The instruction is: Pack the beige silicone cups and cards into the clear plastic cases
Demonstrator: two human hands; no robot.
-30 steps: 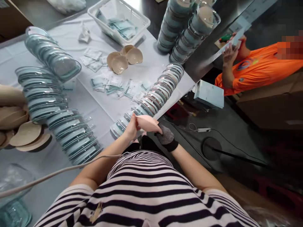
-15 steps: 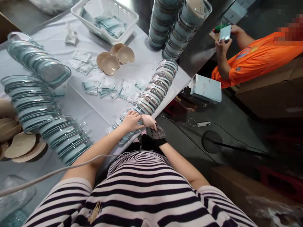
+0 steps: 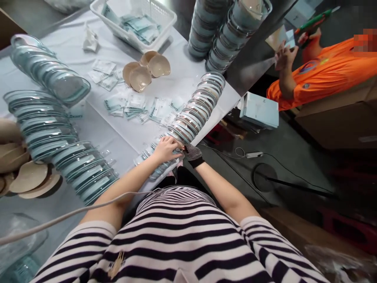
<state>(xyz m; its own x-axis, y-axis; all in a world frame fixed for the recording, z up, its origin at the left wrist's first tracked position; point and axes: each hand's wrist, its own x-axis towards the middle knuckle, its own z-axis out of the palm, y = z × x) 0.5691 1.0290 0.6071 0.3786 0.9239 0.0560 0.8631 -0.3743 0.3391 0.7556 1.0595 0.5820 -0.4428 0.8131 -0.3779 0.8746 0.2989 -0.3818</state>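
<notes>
- Clear plastic lids w/ blue inserts, a leaning row (image 3: 194,114), sit mid-frame at the surface (image 3: 97,133) edge
- left hand (image 3: 166,149), bare, lies on the row's near end, fingers curled over the lids
- right hand (image 3: 193,154), dark glove, touching the same end; can't tell if its fingers grip anything
- beige cups (image 3: 145,70) + sachets (image 3: 138,108) upper centre
- person in orange (image 3: 318,74) upper right

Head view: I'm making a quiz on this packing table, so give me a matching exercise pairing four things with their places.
Things:
1. white basket
2. beige cups
3. left hand
4. person in orange

Places:
A. on the leaning row of clear round cases at the table's near edge
B. beyond the table, on the right
C. far end of the table
D. mid-table, beside scattered packets

Pairs: 1-C, 2-D, 3-A, 4-B
</notes>
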